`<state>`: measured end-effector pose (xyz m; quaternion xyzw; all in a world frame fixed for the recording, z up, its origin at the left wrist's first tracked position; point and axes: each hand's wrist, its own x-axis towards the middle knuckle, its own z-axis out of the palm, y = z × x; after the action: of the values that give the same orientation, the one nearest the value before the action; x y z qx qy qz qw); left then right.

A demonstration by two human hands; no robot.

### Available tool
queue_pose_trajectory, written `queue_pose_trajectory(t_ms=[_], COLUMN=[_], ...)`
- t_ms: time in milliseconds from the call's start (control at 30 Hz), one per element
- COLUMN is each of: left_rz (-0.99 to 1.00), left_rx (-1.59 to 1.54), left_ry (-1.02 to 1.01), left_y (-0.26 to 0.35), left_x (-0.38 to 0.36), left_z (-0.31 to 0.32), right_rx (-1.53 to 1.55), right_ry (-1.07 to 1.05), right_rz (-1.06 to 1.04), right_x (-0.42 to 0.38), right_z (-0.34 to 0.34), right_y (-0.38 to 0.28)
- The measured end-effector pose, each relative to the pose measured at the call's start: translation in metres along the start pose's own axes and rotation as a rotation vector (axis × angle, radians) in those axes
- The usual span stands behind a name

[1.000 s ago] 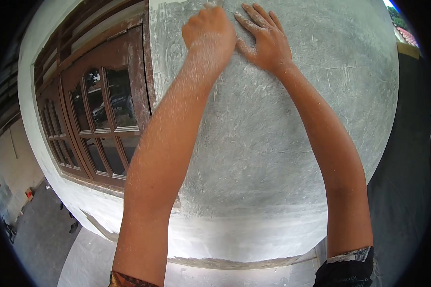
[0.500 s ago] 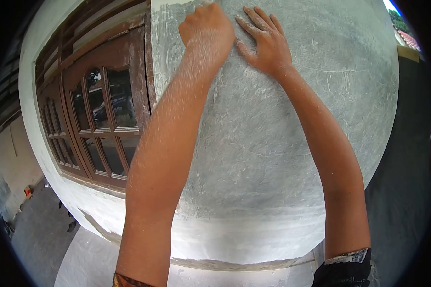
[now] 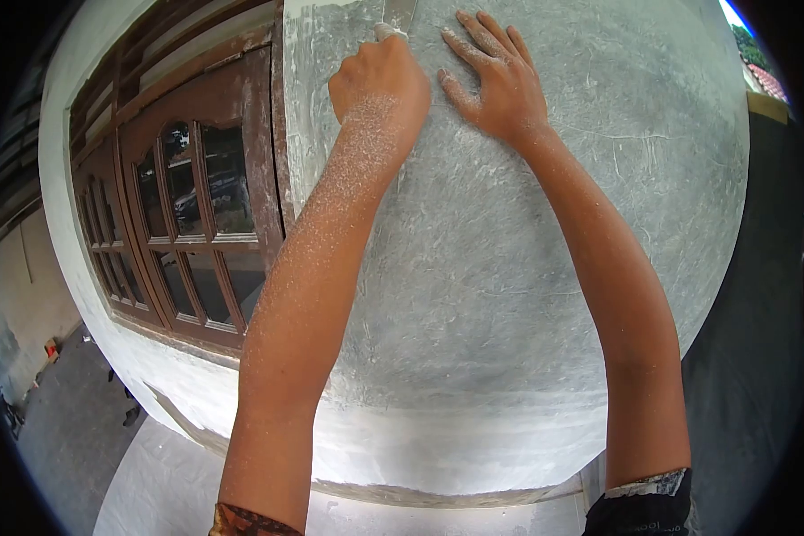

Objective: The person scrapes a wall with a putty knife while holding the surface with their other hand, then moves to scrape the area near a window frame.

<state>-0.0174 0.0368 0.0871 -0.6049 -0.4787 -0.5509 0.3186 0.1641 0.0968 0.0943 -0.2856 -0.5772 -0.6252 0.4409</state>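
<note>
My left hand [image 3: 380, 85] is closed around the handle of a scraper [image 3: 400, 13], whose flat metal blade points up against the grey wall [image 3: 473, 295] at the top of the view. White dust covers the hand and forearm. To its right, my right hand [image 3: 502, 85] lies flat on the wall with its fingers spread and holds nothing. Its fingertips are white with dust. The wall surface is mottled, with fine scratches and pale streaks.
A brown wooden window [image 3: 192, 192] with glass panes is at the left, beside a white wall edge. A pale ledge [image 3: 420, 514] runs below the wall. Dark grey floor [image 3: 67, 429] and small items lie at the lower left.
My left hand has moved slightly down and left, and the scraper's blade now shows above it. Dust that streaked over the forearm now looks settled. My right hand has stayed nearly still.
</note>
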Motion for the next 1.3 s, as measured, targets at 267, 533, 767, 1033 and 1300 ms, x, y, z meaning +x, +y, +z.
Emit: queue_pose_trajectory(t_ms=[267,533,767,1033,1300], left_rz=[-0.016,-0.011,-0.058,-0.002,0.052], left_rx=[-0.033,-0.030,-0.043,-0.075,-0.118], left_ry=[0.024,-0.031,0.004,0.010,-0.129], left_y=[0.004,0.007,0.003,0.002,0.003], left_x=[0.010,0.027,0.008,0.020,0.039], left_z=[0.000,-0.012,0.010,0.005,-0.005], right_rx=[-0.015,0.001,0.000,0.006,-0.010], right_ry=[-0.013,-0.017,-0.019,-0.024,-0.047], right_rz=[0.004,-0.015,-0.028,-0.007,0.050], right_x=[0.000,0.001,0.000,0.000,-0.004], right_z=[-0.001,-0.003,-0.005,-0.009,-0.010], right_y=[-0.001,-0.002,-0.002,-0.008,-0.018])
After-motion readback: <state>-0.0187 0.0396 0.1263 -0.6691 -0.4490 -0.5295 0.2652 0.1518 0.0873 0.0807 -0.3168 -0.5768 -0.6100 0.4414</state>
